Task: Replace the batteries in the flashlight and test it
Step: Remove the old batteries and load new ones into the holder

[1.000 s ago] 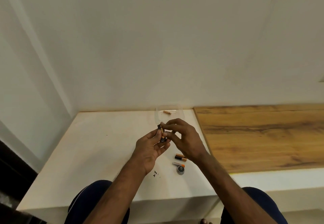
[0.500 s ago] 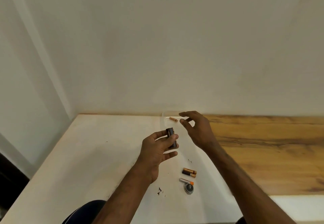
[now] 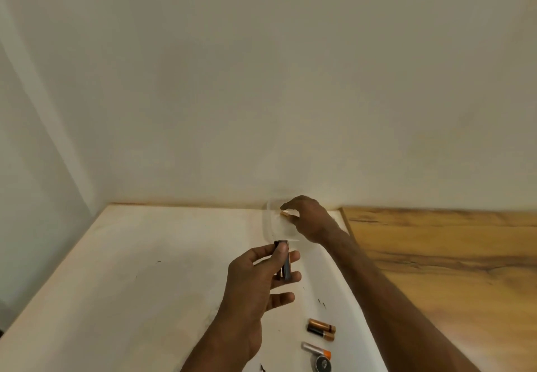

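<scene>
- While gripping the flashlight body [image 3: 283, 259] upright above the white table [image 3: 145, 270], the left hand [image 3: 255, 281] is wrapping it snugly.
- Right hand [image 3: 309, 219] is pinching a battery [image 3: 284, 214] inside a clear container [image 3: 271, 223] at the wall.
- Three batteries [image 3: 321, 329] and a round cap [image 3: 322, 363] are lying near the table's front edge.

A white bench [image 3: 139, 284] fills the near left, scuffed with small dark marks [image 3: 321, 303]. A wood-grain slab [image 3: 450, 261] adjoins it on the right. Behind both rises a plain cream wall [image 3: 261, 80].
</scene>
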